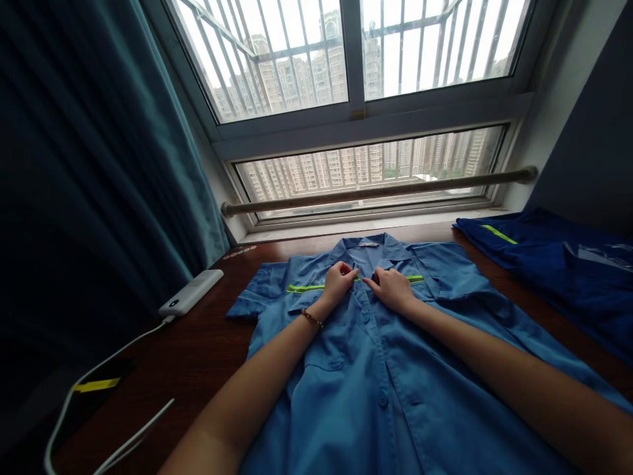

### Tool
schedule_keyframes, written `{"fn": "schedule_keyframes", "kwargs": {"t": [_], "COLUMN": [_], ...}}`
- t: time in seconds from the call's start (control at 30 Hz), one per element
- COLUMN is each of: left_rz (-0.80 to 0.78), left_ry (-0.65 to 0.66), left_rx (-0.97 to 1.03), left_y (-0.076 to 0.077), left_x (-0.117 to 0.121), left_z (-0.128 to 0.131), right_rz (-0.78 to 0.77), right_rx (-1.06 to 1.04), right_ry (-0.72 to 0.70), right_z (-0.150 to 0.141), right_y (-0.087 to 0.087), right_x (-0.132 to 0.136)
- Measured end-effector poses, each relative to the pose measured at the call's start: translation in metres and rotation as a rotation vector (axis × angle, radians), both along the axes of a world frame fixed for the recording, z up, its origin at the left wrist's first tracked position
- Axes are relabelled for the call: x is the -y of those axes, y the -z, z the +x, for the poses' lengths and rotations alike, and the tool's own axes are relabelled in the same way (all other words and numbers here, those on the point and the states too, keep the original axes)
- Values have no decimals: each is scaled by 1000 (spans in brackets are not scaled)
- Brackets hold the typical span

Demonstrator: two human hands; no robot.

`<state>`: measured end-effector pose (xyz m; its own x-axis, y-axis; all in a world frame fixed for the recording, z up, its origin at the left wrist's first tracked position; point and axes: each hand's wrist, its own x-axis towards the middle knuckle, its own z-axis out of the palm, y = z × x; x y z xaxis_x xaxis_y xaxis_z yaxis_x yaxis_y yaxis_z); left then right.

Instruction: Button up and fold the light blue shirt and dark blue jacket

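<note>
A blue work shirt (336, 396) lies front side up on the dark wooden table, its collar toward the window. Yellow-green reflective strips (305, 288) cross the chest. My left hand (340, 282), with a beaded bracelet on the wrist, pinches the front edge of the shirt at chest height. Close beside it, my right hand (390, 288) has its fingers curled on the opposite front edge. Whatever lies between the fingertips is mostly hidden. Further down, a button (382, 400) shows on the placket, and the lower front parts there.
A dark blue folded garment (558, 270) lies on the right side of the table (208, 356). At the left, a white power bank (191, 293) has a white cable (116, 356) plugged in. Behind are a teal curtain (182, 165), a rail (380, 192) and a barred window.
</note>
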<state>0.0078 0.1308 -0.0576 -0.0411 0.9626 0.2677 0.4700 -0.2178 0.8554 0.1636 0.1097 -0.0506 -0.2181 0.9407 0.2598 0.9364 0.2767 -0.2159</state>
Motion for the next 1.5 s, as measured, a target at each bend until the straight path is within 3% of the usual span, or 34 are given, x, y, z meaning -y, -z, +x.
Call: {"fn": "schedule_keyframes", "kwargs": {"t": [0.23, 0.43, 0.53, 0.67, 0.73, 1.07, 1.37, 1.5], "left_rz": [156, 198, 239, 327, 355, 283, 274, 271], "left_ry": [24, 82, 72, 57, 46, 176, 43, 107], "left_rx": [-32, -84, -156, -196, -186, -199, -282, -218], "left_y": [2, -11, -17, -19, -19, -18, -10, -8], "left_x": [2, 16, 22, 25, 25, 30, 24, 22], "left_z": [2, 7, 9, 9, 9, 14, 10, 9], "right_rz": [-25, -71, -73, -280, -355, -409, -384, -391], "right_rx": [-24, -171, -461, -1187, -1383, -1507, -1509, -1515], "right_ry": [-90, -143, -127, -101, -99, -136, -112, -110], "right_z": [7, 17, 20, 23, 24, 23, 22, 22], "right_y": [-11, -10, 1, 14, 16, 11, 9, 8], "right_x": [1, -9, -19, -34, -37, -30, -29, -27]}}
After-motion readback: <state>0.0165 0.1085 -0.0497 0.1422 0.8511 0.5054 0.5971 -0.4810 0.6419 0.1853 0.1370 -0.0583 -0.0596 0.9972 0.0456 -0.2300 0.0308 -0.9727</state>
